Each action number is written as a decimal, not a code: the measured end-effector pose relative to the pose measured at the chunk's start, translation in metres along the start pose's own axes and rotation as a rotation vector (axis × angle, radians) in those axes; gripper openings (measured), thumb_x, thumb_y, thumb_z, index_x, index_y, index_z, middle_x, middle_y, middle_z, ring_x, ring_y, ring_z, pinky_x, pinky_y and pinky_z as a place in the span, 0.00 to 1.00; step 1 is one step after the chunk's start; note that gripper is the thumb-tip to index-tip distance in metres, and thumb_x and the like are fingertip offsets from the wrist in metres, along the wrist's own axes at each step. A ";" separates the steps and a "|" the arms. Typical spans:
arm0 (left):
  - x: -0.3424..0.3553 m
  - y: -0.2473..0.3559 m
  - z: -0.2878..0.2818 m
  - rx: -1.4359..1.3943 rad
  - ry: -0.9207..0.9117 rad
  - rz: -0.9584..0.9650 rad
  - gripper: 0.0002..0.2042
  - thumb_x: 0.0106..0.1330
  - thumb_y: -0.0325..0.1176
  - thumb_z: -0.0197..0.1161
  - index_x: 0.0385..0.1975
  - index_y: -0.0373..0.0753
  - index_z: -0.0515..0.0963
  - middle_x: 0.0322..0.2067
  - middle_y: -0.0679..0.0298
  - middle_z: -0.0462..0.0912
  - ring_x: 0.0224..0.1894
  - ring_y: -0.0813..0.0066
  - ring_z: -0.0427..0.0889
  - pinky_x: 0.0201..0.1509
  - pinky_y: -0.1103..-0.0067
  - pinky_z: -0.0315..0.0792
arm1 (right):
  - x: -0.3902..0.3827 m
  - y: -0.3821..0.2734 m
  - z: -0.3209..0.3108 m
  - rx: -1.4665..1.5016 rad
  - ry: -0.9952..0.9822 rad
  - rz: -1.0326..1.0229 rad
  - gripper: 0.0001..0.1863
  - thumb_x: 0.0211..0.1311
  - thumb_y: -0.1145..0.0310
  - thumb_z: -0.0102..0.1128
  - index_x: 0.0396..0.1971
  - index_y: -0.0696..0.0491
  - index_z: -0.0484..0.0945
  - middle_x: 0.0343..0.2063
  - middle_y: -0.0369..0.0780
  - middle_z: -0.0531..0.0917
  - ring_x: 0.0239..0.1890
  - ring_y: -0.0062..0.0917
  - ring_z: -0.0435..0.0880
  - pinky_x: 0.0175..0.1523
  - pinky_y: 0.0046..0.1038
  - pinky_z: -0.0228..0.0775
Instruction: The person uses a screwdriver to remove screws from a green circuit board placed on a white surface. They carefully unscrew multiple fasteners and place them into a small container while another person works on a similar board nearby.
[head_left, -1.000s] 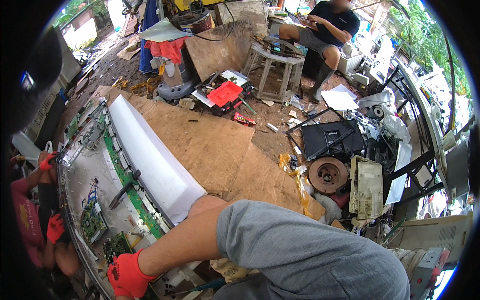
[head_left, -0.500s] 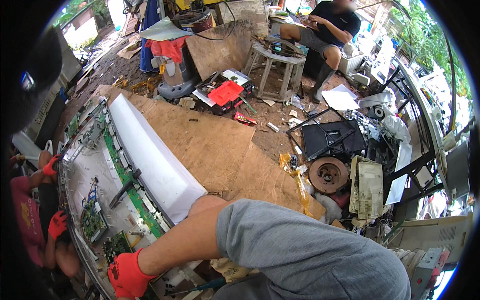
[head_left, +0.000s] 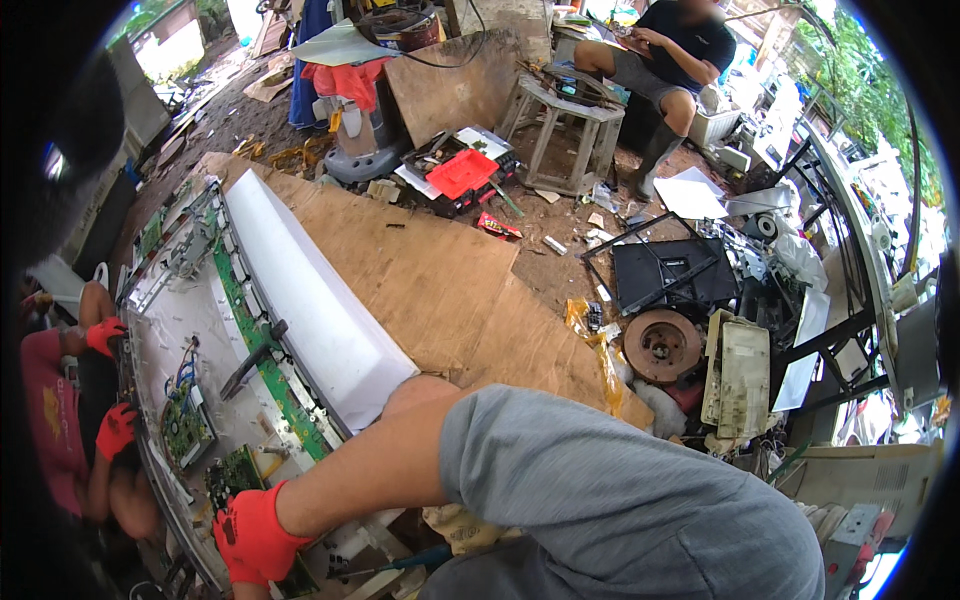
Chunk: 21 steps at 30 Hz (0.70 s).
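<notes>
My right hand (head_left: 258, 528), in a red glove, is closed over the near end of an opened flat-screen panel (head_left: 215, 345). Its fingertips are hidden, so I cannot make out what they grip. Just below it shows a bit of my left hand (head_left: 247, 572), also red-gloved, its fingers out of sight. Beside the right hand sits a green circuit board (head_left: 232, 474); farther up lies another board (head_left: 188, 428) with blue wires. A dark hammer-like tool (head_left: 256, 360) rests across the panel's long green strip. A screwdriver with a teal handle (head_left: 425, 557) lies near my leg.
A co-worker's red-gloved hands (head_left: 116, 430) touch the panel's left edge. White foam (head_left: 305, 300) lies along its right side, on plywood (head_left: 450, 290). Toward the right are a rusty disc (head_left: 662, 345), a black frame (head_left: 670, 275) and scrap. Another person (head_left: 685, 50) sits beyond a wooden stool (head_left: 565, 130).
The view has shifted slightly, so the surroundings appear a little farther right. My gloved hands stay low at the panel's near end, with little movement.
</notes>
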<state>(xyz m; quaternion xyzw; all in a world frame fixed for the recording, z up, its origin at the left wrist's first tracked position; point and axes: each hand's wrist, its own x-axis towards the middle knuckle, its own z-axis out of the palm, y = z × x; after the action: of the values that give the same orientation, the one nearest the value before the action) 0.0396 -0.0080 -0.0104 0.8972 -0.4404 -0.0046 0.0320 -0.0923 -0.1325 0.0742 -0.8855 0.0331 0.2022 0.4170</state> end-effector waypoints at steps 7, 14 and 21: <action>-0.001 0.016 0.001 -0.008 0.007 0.041 0.28 0.64 0.38 0.62 0.66 0.44 0.73 0.62 0.53 0.77 0.63 0.50 0.76 0.67 0.60 0.68 | 0.050 0.019 0.059 -0.317 0.617 0.029 0.16 0.42 0.54 0.68 0.30 0.47 0.88 0.34 0.43 0.89 0.40 0.42 0.89 0.47 0.41 0.78; -0.010 -0.009 -0.009 0.020 0.020 0.022 0.28 0.64 0.38 0.62 0.66 0.44 0.73 0.63 0.53 0.77 0.63 0.50 0.75 0.68 0.60 0.68 | -0.026 -0.005 -0.024 -0.108 -0.111 -0.078 0.29 0.71 0.49 0.46 0.62 0.52 0.73 0.66 0.52 0.72 0.70 0.52 0.67 0.70 0.56 0.60; -0.013 -0.014 -0.010 0.040 0.014 0.022 0.28 0.63 0.38 0.62 0.66 0.44 0.74 0.63 0.54 0.76 0.63 0.50 0.75 0.68 0.60 0.67 | -0.012 -0.011 -0.017 -0.126 -0.079 -0.035 0.27 0.71 0.52 0.46 0.61 0.55 0.74 0.65 0.53 0.73 0.68 0.52 0.69 0.69 0.56 0.64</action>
<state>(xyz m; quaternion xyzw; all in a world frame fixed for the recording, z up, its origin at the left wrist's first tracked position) 0.0429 0.0113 -0.0011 0.8927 -0.4501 0.0111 0.0170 -0.0953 -0.1394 0.0968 -0.9017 -0.0119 0.2315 0.3649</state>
